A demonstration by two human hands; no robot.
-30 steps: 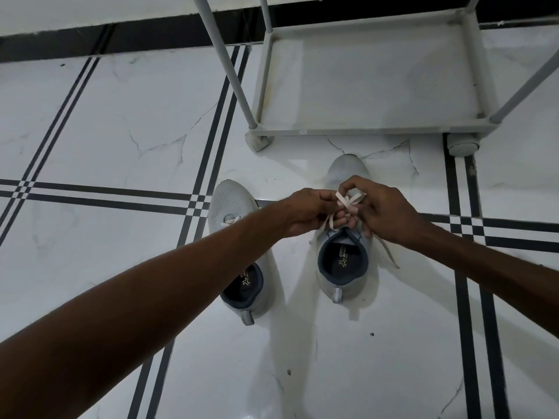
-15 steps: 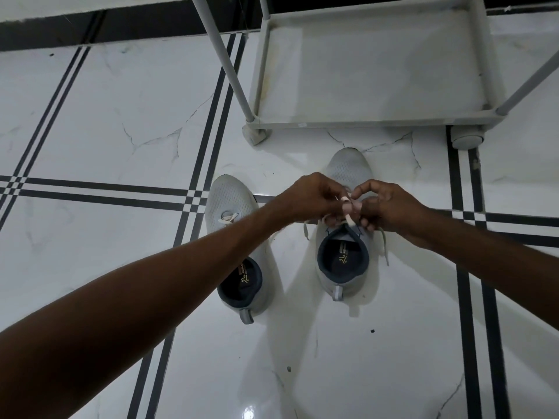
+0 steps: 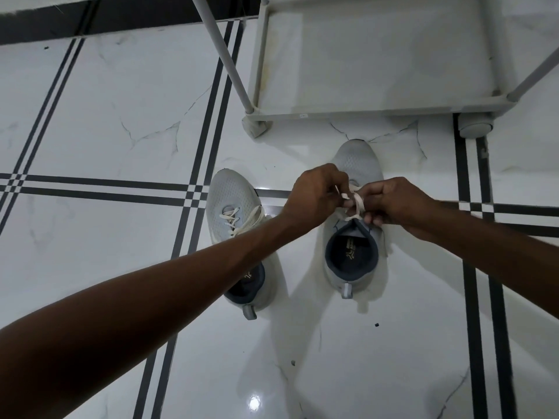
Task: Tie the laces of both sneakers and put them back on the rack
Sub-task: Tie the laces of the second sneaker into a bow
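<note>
Left hand (image 3: 317, 195) and right hand (image 3: 393, 204) both pinched closed on the white lace (image 3: 355, 204) of the right sneaker (image 3: 352, 237), fingers almost touching over its tongue. Knot state: can't tell, fingers cover it. Left sneaker (image 3: 234, 225) just beside it under the left forearm, laces loose. Both on the floor (image 3: 106, 116), toes toward the rack (image 3: 378, 111), right toe near its front rail.

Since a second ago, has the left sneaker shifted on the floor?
No. The left sneaker still has its toe just right of the striped floor crossing.
</note>
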